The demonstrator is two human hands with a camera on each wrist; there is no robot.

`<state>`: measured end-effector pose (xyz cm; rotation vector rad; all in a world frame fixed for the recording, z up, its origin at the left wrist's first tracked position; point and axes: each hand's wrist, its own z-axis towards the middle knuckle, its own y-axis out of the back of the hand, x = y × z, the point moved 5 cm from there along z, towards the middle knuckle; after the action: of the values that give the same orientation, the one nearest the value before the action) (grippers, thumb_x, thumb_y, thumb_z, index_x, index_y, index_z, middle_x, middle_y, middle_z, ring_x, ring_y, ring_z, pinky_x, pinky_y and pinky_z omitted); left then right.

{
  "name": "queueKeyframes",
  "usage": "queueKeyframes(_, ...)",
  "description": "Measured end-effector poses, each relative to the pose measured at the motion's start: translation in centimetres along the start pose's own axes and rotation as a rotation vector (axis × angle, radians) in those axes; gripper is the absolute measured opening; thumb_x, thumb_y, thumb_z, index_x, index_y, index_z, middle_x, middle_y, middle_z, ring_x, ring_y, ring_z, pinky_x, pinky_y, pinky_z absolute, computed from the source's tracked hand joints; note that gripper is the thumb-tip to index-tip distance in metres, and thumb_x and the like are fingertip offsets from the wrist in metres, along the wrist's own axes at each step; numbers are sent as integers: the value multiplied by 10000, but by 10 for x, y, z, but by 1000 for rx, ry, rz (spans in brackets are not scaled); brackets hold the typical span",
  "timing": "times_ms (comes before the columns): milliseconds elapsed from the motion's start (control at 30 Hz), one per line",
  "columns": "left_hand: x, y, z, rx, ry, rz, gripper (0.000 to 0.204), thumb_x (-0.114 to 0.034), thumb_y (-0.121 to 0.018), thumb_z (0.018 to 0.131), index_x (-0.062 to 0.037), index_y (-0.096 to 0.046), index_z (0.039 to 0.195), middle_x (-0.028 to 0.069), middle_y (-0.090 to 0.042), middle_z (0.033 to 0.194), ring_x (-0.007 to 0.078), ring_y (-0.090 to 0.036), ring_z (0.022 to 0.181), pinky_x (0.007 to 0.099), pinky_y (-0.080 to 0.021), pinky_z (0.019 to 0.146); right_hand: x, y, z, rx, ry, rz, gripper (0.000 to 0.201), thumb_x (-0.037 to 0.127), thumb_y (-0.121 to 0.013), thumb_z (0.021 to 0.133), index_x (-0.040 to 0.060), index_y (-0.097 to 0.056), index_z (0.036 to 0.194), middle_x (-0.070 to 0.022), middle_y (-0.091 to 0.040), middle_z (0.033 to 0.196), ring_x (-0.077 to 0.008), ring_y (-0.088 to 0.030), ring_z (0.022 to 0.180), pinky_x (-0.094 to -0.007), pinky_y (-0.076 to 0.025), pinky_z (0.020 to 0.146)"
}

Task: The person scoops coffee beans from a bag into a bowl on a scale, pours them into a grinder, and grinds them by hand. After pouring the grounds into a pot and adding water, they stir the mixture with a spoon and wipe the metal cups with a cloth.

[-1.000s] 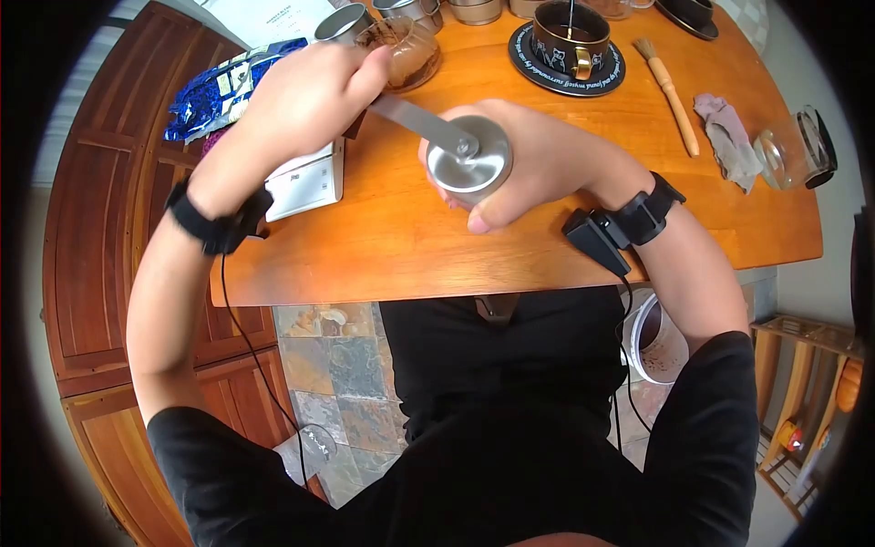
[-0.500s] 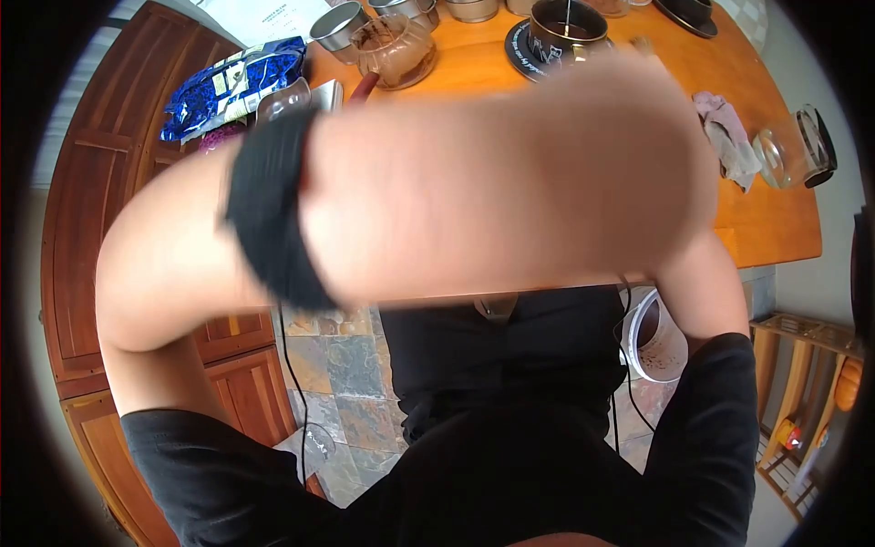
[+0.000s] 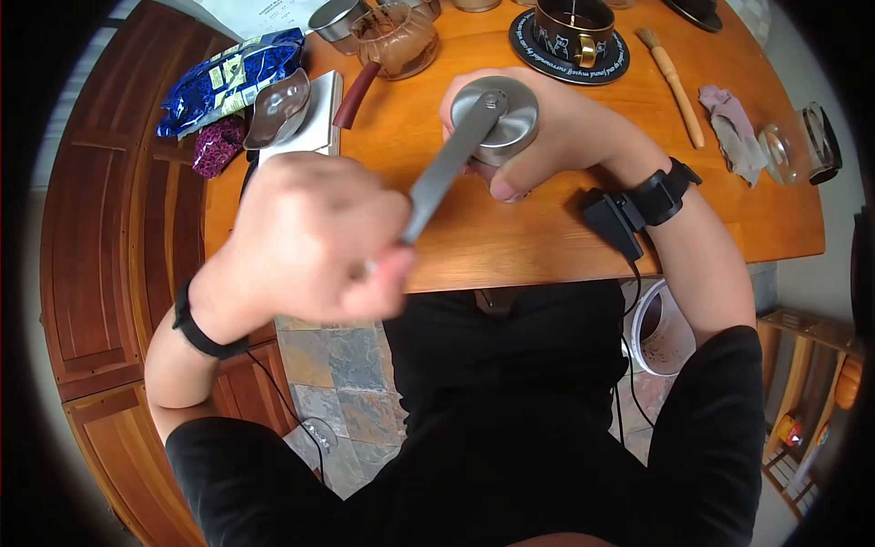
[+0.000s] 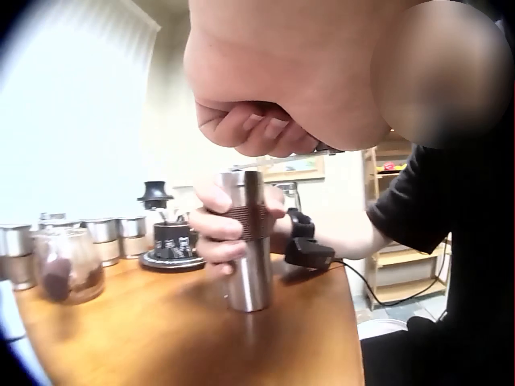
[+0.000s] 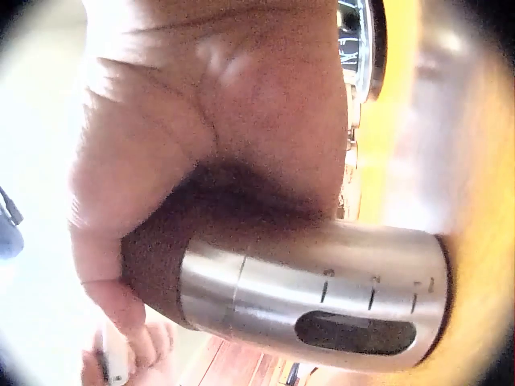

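Observation:
A steel hand coffee grinder (image 3: 512, 118) stands upright close over the wooden table, near its front edge. My right hand (image 3: 561, 128) grips its body around the dark ribbed band (image 4: 256, 221), with the thumb across the near side. In the right wrist view, the lower barrel (image 5: 265, 281) shows marks 1 to 3 and an oval window. From the grinder's top the flat crank (image 3: 449, 173) points toward the front left. My left hand (image 3: 314, 242), slightly blurred, curls round the crank's outer end, whose knob is hidden in the fist.
Left of the grinder lie a red-brown handle (image 3: 357, 96), a white scale (image 3: 319, 123), a brown scoop-like dish (image 3: 278, 109) and a blue bag (image 3: 232, 82). Behind stand a glass jar (image 3: 396, 41) and a black cup (image 3: 583, 32) on a saucer. A brush (image 3: 673, 87) and cloth (image 3: 732, 137) lie right.
My left hand swung the crank round, from the far left across to the right over the grinder, and now to the front left. The right hand kept its grip on the grinder.

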<state>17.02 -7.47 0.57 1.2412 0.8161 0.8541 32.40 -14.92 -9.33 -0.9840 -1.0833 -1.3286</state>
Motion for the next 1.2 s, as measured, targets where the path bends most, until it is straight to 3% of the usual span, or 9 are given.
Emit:
queueKeyframes(167, 76, -5, -15, 59, 441, -18, 396, -309, -475, 946, -39, -609, 688, 145, -539, 559, 359, -571, 554, 437, -450, 542, 7, -11, 1, 53, -8, -124, 398, 23, -757, 637, 39, -565, 985, -27, -610, 728, -118, -583, 537, -258, -464, 467)
queueKeyframes(233, 90, -8, -5, 105, 494, 2, 471, -333, -425, 989, 24, -532, 701, 217, -477, 605, 413, -489, 588, 447, -386, 561, 9, -20, 3, 59, -5, -150, 408, 50, -768, 635, 33, -560, 986, -30, -607, 723, -117, -577, 521, -256, -458, 456)
queueKeyframes(333, 100, -8, 27, 134, 487, 35, 491, -365, -395, 1002, 23, -599, 780, 219, -527, 629, 413, -523, 624, 451, -420, 605, 12, -17, 2, 37, 30, -148, 400, 97, -781, 626, 38, -563, 956, -31, -614, 749, -127, -604, 624, -258, -490, 559)
queueKeyframes(467, 99, -6, 75, 50, 391, 124, 472, -371, -409, 996, 10, -624, 816, 187, -573, 645, 396, -565, 645, 446, -458, 646, 14, -23, 4, 48, -1, -250, 509, 128, -839, 602, 39, -586, 1035, -17, -614, 893, -127, -585, 839, -270, -482, 761)
queueKeyframes(567, 80, -1, 114, 24, 245, 181, 421, -326, -469, 957, -4, -627, 736, 153, -597, 623, 348, -596, 593, 428, -497, 608, 14, -30, 6, 79, -91, -235, 528, 128, -850, 585, 46, -595, 1039, -22, -613, 949, -135, -581, 898, -278, -478, 798)
queueKeyframes(667, 33, 14, 134, 44, -14, 299, 358, -270, -514, 910, -20, -606, 670, 131, -567, 585, 300, -595, 541, 403, -508, 555, 19, -33, 8, 33, 90, -276, 392, 155, -779, 624, 39, -589, 947, -29, -631, 814, -144, -588, 714, -278, -489, 645)
queueKeyframes(767, -12, 11, 124, 26, -194, 338, 295, -285, -568, 866, -45, -602, 699, 99, -552, 608, 273, -588, 554, 389, -492, 545, 20, -28, 3, -23, -56, -627, 379, 129, -771, 635, 36, -599, 959, -26, -632, 827, -134, -590, 721, -274, -491, 652)
queueKeyframes(933, -57, 4, 84, -134, -271, 337, 240, -311, -658, 792, -85, -594, 746, 46, -525, 645, 228, -577, 576, 367, -464, 530, 13, -10, 2, -271, -19, -376, 364, 97, -764, 642, 33, -608, 966, -25, -634, 838, -128, -595, 727, -272, -496, 662)
queueKeyframes(1200, -8, 32, 61, -216, -145, -132, 348, -268, -611, 790, -55, -439, 576, 94, -400, 553, 300, -453, 483, 396, -350, 460, 20, 15, 1, -396, 50, 219, 340, 33, -758, 646, 33, -614, 955, -36, -642, 864, -132, -614, 757, -273, -509, 690)
